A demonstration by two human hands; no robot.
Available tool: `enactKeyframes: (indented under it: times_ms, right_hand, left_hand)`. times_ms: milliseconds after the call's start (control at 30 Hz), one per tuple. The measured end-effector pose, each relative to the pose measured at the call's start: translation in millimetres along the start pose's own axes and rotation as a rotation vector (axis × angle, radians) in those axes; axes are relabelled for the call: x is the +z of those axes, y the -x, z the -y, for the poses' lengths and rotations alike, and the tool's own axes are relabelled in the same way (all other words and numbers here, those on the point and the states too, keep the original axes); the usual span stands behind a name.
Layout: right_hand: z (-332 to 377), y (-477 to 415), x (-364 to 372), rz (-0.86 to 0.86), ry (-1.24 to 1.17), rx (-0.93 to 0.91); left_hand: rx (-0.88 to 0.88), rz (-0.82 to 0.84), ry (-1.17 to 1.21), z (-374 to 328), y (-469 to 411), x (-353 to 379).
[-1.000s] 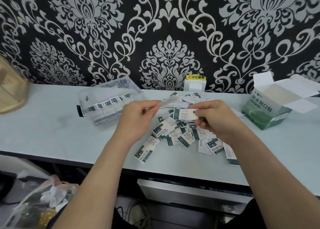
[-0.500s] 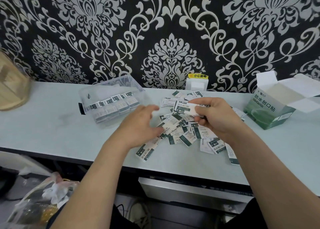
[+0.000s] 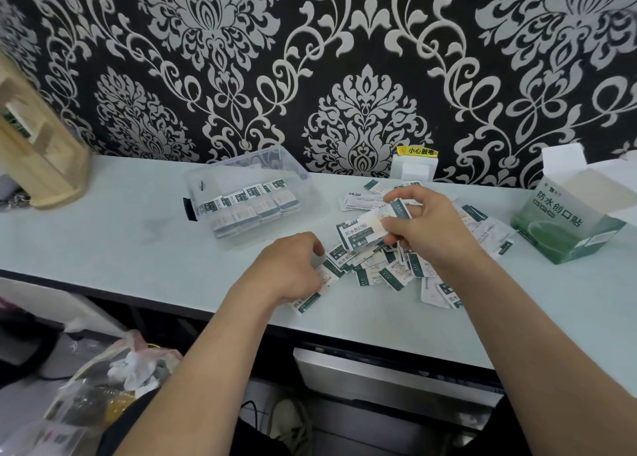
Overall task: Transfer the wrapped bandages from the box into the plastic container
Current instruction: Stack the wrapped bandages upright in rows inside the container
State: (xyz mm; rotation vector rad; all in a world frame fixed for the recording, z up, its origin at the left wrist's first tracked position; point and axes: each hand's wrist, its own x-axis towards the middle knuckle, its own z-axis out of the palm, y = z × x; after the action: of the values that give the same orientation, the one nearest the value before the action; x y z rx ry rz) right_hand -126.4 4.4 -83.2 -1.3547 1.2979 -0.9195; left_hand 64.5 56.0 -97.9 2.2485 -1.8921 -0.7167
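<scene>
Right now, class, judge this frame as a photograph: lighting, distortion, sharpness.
In the head view, wide-angle distortion leans the wooden stand and warps the wallpaper towards the corners; light is soft and even, with shadows faint beneath the left hand; print on the wrapped bandages in the right hand and on the green box is sharp, the plastic bag softer.

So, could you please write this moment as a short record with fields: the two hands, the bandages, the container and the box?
left hand: down on the loose pile, fingertips at one bandage; grip unclear
right hand: pinches the held stack above the pile
plastic container: open, a row of bandages inside, left of the pile
box: green, flaps open, right of the pile; contents not visible
table: pale, bears all of these
</scene>
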Motion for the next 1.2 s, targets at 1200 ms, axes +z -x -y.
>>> enactKeyframes:
  times_ms: [1200]
  right_hand:
    - [8,4,17,0.243,-0.335,0.093]
  left_hand:
    - [0.368,-0.103,0.289,-17,4,-5]
